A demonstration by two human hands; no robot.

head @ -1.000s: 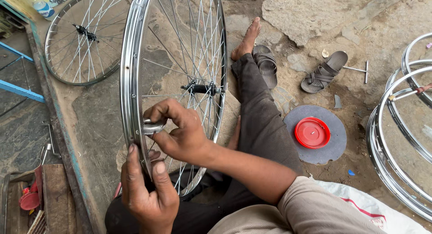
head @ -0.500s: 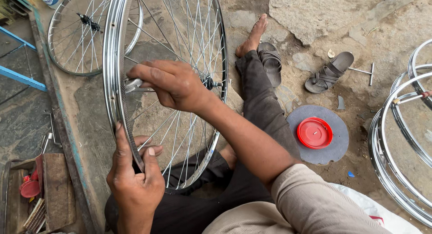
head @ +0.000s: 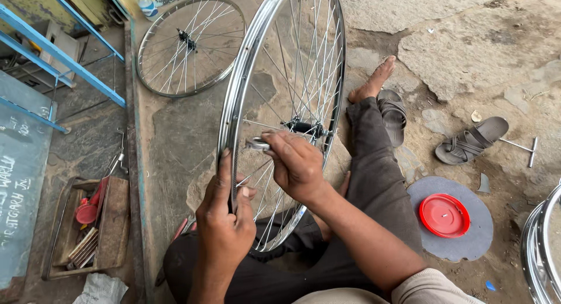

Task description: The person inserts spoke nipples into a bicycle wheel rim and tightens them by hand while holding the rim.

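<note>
Since half a second ago, the right hand (head: 298, 163) has dropped lower along the rim, and the wheel has tilted so its hub sits nearer the middle of the view. Closest to the camera, the left hand (head: 225, 222) is closed around the near edge of the spoked bicycle wheel (head: 280, 64), fingers wrapped over the shiny metal rim and the thumb lying along its outer face. The wheel stands upright on its edge between the seated person's legs, in front of the lap. Just above and to the right of the left hand, the right hand reaches in from the spoke side; its fingers are pinched shut on a small metal spoke wrench (head: 257, 144), which pokes out from the fingertips and meets the inner side of the rim. The black hub (head: 304, 127) lies just beyond the right knuckles. To the left, a wooden tool tray (head: 114, 222) sits on the ground. To the right, a red round lid (head: 444, 215) rests on a grey disc (head: 467, 245). Farther out are a sandal (head: 470, 141) and a bare foot (head: 374, 79) beside a second sandal. Farthest left, another spoked wheel (head: 190, 44) lies flat on the concrete.
</note>
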